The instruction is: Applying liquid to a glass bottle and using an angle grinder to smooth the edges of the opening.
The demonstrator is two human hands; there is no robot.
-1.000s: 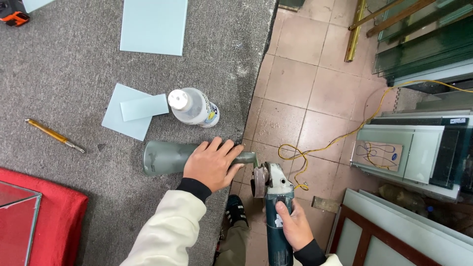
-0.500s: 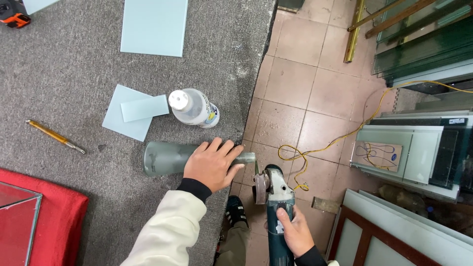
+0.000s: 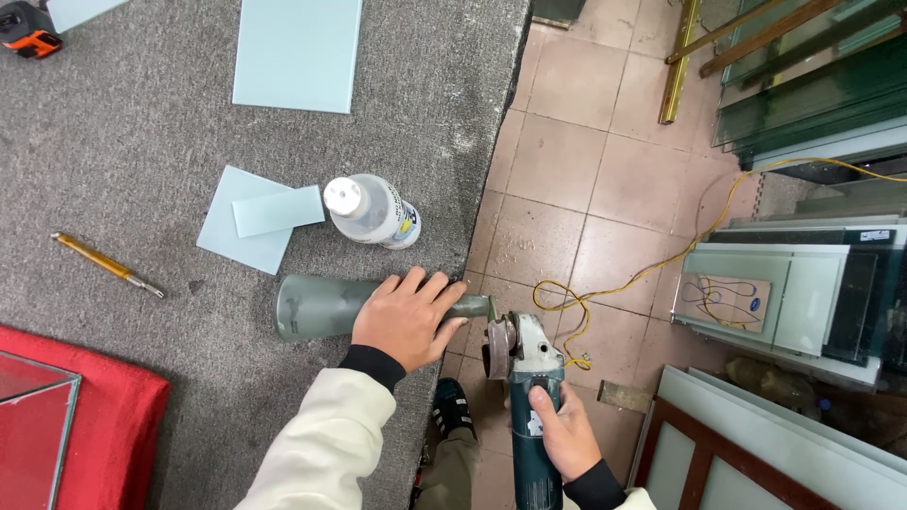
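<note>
A grey-green glass bottle (image 3: 316, 306) lies on its side on the grey carpeted table (image 3: 142, 142), its neck poking past the table edge. My left hand (image 3: 406, 318) presses down on the bottle near its shoulder. My right hand (image 3: 557, 430) grips the body of a dark green angle grinder (image 3: 529, 378) held over the floor. The grinder's disc (image 3: 498, 348) sits right at the tip of the bottle neck.
A clear plastic bottle (image 3: 370, 211) stands just behind the glass bottle. Pale blue glass pieces (image 3: 250, 219) and a larger pane (image 3: 298, 52) lie on the table, with a yellow-handled glass cutter (image 3: 104, 264), a red cloth (image 3: 94, 425) and a tape measure (image 3: 26, 26). A yellow cable (image 3: 661, 264) trails over the tiled floor.
The grinder and my right hand have shifted slightly along the bottle neck's end. My left hand and the bottle stay put.
</note>
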